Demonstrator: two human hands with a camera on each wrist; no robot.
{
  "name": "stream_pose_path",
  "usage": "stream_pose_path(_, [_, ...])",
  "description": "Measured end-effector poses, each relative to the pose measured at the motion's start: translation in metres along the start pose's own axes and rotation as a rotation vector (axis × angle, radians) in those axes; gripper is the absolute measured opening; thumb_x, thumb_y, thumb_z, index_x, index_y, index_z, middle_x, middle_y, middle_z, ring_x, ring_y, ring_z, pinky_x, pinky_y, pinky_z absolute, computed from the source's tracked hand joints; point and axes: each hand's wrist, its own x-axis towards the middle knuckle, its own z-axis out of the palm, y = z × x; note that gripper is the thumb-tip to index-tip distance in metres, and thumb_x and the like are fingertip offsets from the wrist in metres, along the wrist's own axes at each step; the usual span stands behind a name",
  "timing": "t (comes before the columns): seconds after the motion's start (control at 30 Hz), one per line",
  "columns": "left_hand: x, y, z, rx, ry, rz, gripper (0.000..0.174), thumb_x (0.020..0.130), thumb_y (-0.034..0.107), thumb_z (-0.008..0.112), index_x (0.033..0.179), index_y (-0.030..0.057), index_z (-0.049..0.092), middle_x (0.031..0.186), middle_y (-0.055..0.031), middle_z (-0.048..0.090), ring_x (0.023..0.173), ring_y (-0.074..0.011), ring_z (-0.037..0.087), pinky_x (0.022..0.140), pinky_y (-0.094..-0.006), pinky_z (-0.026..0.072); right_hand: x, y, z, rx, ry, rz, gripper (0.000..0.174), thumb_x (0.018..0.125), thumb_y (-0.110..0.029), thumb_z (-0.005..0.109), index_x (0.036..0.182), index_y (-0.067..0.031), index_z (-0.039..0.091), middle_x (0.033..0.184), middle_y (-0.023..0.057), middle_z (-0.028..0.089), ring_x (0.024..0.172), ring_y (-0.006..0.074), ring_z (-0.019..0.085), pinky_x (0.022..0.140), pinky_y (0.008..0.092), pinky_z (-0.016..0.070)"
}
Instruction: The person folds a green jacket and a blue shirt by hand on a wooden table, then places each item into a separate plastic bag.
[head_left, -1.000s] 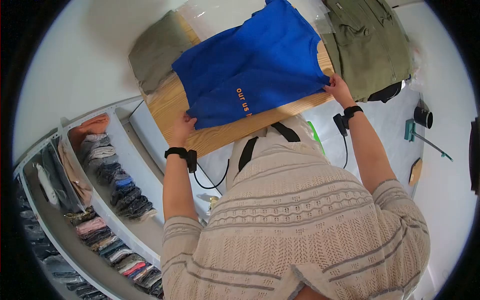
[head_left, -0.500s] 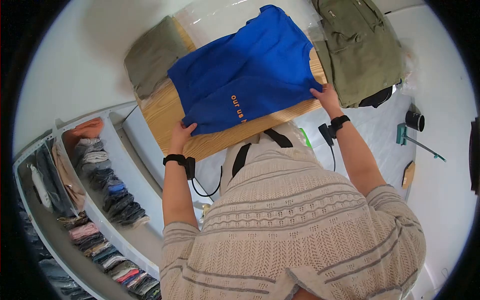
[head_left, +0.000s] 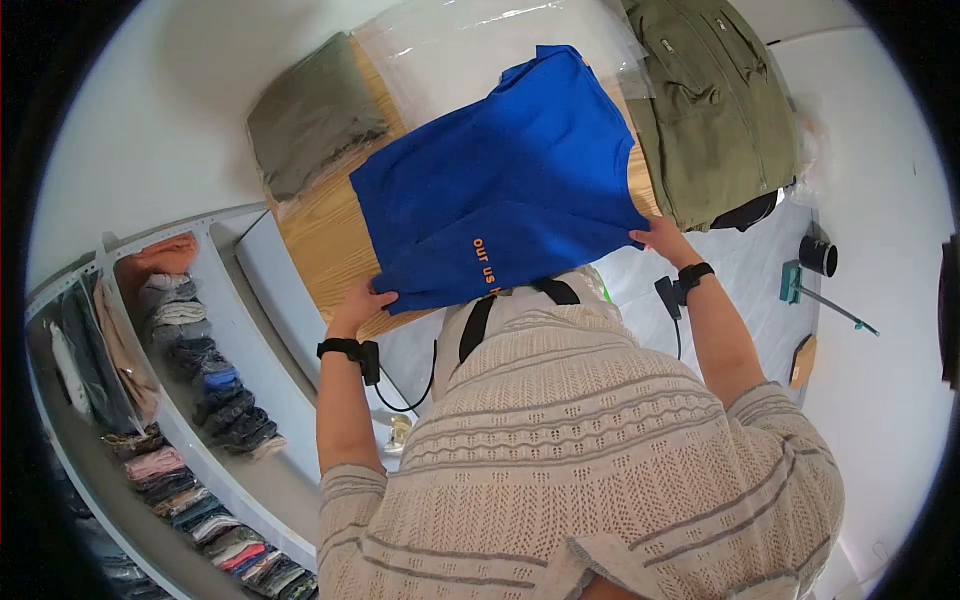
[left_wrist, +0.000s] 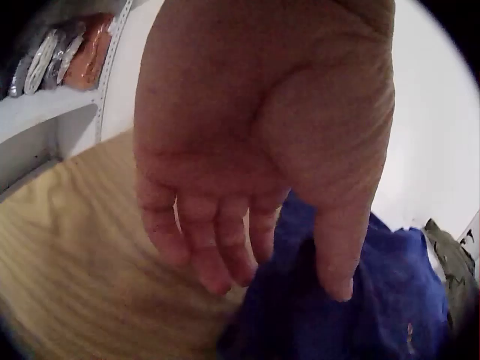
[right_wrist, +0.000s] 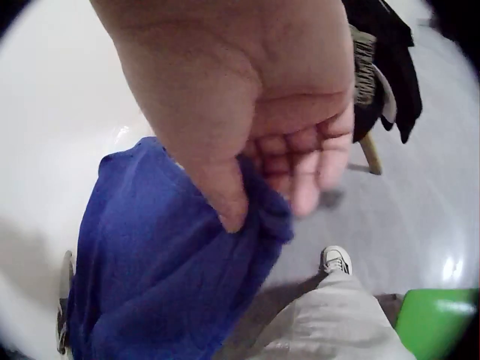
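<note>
A blue shirt (head_left: 500,180) with orange lettering lies spread over a wooden table (head_left: 320,250), its near edge hanging past the front edge. My left hand (head_left: 358,303) pinches its near left corner; in the left wrist view the thumb (left_wrist: 335,259) lies over the blue cloth, with the fingers on the other side. At the near right corner, my right hand (head_left: 664,242) grips the fabric between thumb and fingers. The right wrist view shows that bunched corner (right_wrist: 266,210) held up over the floor.
A folded grey-green garment in clear plastic (head_left: 315,115) lies on the table's left. Clear plastic bags (head_left: 480,50) cover the back. An olive garment (head_left: 715,120) is piled at the right. Shelves of bagged clothes (head_left: 210,360) stand at left; a green-headed broom (head_left: 792,283) is on the right.
Both hands have drawn the blue shirt toward the body, so its near edge now passes the table's front edge. More of the plastic behind it shows.
</note>
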Motion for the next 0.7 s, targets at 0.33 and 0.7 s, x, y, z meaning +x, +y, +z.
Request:
stream_pose_path(0.33, [0.003,0.096,-0.141,0.749,0.494,0.252,0.026,0.078,0.017,0.064,0.1,0.004,0.06,0.088,-0.0131,0.062,0.085,-0.0261,0.059,0.072,-0.0366,0.0481,0.066,-0.121,-0.051,-0.153,0.436,-0.395,0.026,0.076,-0.023,0.065,0.09,-0.0017,0.061,0.088,0.0169,0.063,0.085,0.0329,0.061,0.075,0.0392,0.0483])
stream_pose_path(0.7, [0.117,0.098,-0.052,0.368,0.56,0.607,0.032,0.078,0.016,0.064,0.106,0.0015,0.059,0.107,-0.0146,0.058,0.101,-0.0324,0.052,0.086,-0.0406,0.041,0.172,-0.18,-0.066,-0.167,0.637,-0.321,0.054,0.078,-0.035,0.065,0.115,0.0023,0.053,0.11,0.0215,0.059,0.103,0.0342,0.057,0.088,0.0394,0.045])
